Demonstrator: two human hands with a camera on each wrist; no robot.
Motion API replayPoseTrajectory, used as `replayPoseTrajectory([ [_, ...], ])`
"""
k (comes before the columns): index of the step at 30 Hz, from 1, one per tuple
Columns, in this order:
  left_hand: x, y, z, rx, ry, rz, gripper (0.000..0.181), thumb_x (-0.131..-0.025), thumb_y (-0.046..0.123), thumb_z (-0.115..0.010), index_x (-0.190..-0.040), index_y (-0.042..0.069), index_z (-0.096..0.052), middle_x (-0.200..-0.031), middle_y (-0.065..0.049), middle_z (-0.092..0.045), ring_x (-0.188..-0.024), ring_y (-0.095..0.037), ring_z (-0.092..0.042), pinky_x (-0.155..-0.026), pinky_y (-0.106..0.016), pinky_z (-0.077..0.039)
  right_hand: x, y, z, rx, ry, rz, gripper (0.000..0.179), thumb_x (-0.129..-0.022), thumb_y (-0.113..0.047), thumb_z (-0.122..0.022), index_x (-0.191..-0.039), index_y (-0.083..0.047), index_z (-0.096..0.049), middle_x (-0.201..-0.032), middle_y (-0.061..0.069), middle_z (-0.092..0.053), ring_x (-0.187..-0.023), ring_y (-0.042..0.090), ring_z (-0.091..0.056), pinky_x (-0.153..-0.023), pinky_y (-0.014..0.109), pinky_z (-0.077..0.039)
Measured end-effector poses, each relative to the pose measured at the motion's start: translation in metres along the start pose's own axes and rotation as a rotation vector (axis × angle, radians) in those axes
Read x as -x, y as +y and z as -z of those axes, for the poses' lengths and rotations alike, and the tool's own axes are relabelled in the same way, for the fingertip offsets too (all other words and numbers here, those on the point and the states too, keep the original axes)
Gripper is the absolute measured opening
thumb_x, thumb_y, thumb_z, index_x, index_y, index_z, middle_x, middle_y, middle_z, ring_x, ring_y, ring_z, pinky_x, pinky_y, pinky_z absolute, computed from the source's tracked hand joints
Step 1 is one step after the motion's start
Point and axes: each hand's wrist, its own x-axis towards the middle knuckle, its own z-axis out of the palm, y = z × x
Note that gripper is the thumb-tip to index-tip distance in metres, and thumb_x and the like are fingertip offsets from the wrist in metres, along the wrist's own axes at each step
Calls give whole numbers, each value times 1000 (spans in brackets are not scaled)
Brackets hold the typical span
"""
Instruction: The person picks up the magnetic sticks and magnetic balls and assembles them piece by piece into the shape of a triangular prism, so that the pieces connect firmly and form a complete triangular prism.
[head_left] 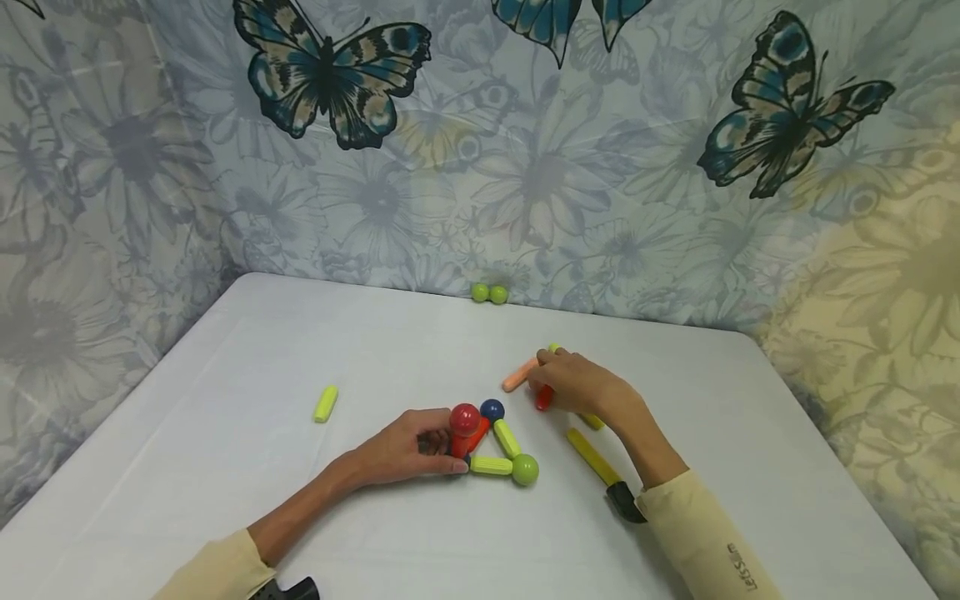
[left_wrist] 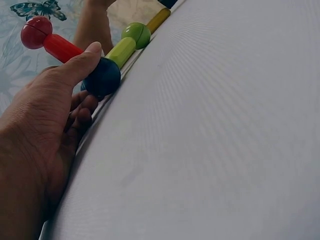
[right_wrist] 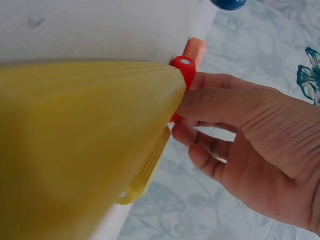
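My left hand [head_left: 405,446] grips the near left corner of a ball-and-stick toy frame, with its thumb on the dark blue ball [left_wrist: 102,77]. From that corner rises a red stick topped by a red ball [head_left: 465,419]. A lime stick [head_left: 491,466] joins the corner to a green ball [head_left: 525,469], and another lime stick [head_left: 506,438] links that to a second blue ball [head_left: 492,409]. Farther right, my right hand [head_left: 581,379] pinches a loose red stick [right_wrist: 185,70] between thumb and fingers, beside a peach stick [head_left: 519,375].
A yellow stick [head_left: 592,455] lies by the black wrist camera [head_left: 625,502], and another yellow stick [head_left: 592,421] sits partly under the right wrist. One lime stick [head_left: 326,404] lies at the left. Two green balls [head_left: 489,292] rest at the table's back edge, against the butterfly-patterned cloth.
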Motion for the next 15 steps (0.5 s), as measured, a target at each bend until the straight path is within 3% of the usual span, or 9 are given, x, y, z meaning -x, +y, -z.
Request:
replayPoseTrajectory([
  [3, 1, 2, 2, -7, 2, -2, 21, -92, 28, -81, -106, 23, -66, -84, 4, -62, -75, -1, -55, -67, -18, -48, 0, -2, 5, 13, 2, 9, 16, -90, -7, -80, -89, -20, -72, -101, 0, -61, -92, 19, -53, -82, 34, -49],
  [6, -1, 3, 2, -10, 1, -1, 22, -92, 27, -81, -107, 22, -66, -85, 4, -63, -76, 0, -55, -67, -18, -48, 4, -2, 9, -65, 13, 55, 13, -91, -6, -79, -93, -16, -71, -110, -2, -70, -86, 16, -53, -77, 29, -49],
  [8, -1, 4, 2, -12, 3, 2, 22, -92, 27, -81, -107, 22, -66, -85, 4, -63, -77, 0, -55, -67, -18, -49, 10, -2, 12, -143, -1, 87, 13, -92, -5, -77, -95, -15, -69, -106, -3, -72, -83, 14, -54, -74, 26, -49],
  [13, -2, 4, 1, -7, -2, 5, 22, -92, 28, -81, -107, 22, -66, -86, 4, -63, -77, 0, -55, -67, -18, -48, 28, -6, 22, -304, -73, 231, 14, -94, -8, -75, -103, -17, -69, -95, -10, -69, -88, 8, -61, -82, 31, -55],
  [15, -2, 3, 1, -5, 1, -2, 22, -92, 28, -81, -107, 23, -66, -85, 4, -63, -76, -1, -55, -67, -18, -48, 34, -9, 26, -364, -102, 317, 17, -93, -9, -75, -108, -17, -70, -98, -13, -71, -92, 9, -64, -87, 36, -57],
])
